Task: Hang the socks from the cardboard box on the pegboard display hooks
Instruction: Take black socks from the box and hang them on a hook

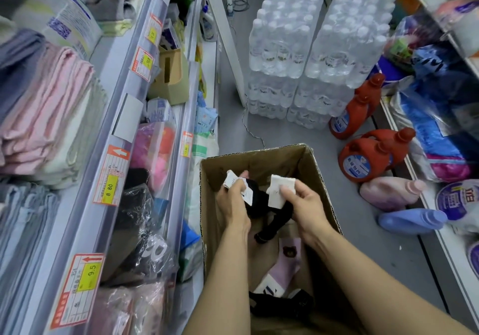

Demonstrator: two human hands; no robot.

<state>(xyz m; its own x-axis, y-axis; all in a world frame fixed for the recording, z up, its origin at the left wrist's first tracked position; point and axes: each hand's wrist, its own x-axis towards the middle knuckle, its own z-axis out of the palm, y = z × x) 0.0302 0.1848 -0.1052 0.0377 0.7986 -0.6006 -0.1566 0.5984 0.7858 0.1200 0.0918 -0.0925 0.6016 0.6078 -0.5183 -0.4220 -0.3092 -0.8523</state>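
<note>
Head view, looking down into a shop aisle. At lower centre of the frame an open cardboard box (pixel 321 179) stands on the floor. Both hands reach into it. The left hand (pixel 233 200) pinches a white card tag; the right hand (pixel 303 202) grips another white card header. Between them hang black socks (pixel 269 218), held above the box's bottom. Lower in the box lie lilac socks with a bear print (pixel 285 264) and another dark pair (pixel 280 303). Towel shelves (pixel 108 127) fill the left of the frame; stacked water bottle packs (pixel 318 44) stand at upper centre. No pegboard hooks are visible.

To do this step well, separate the two pairs by their card headers rather than the fabric, and find each header's hanging hole before lifting them out.
</note>
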